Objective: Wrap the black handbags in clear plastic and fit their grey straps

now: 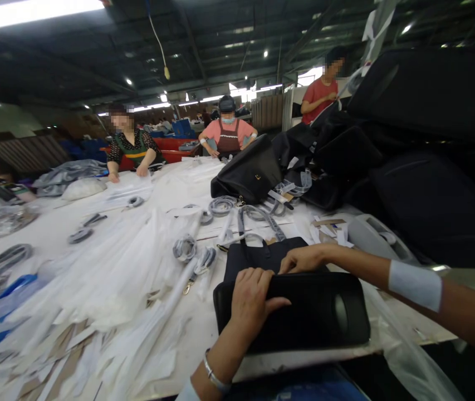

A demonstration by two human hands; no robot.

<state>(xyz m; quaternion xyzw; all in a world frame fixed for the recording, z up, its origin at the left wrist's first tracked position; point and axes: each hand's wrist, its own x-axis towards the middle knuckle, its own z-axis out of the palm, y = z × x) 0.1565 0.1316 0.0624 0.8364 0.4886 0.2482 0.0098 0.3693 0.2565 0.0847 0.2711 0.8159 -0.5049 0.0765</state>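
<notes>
A black handbag [304, 312] lies on the table right in front of me, its flat base towards me and its handles pointing away. My left hand [253, 298] grips the upper edge of the base, with its fingers bent over the far side and the thumb stretched along the front. Just behind that edge, my right hand [304, 259] is closed on the bag's body; its fingertips are partly hidden. Beyond the bag, wrapped handle straps [258, 214] rest on the table. A plastic-wrapped strap with a gold clasp [201, 264] lies to the left.
White plastic bags [112, 273] spread over the table's left side, with paper strips [62, 356] nearer me. More black bags [437, 189] are heaped high on the right, beside a grey plastic object [377, 236]. Two people work across the table; another stands behind the heap.
</notes>
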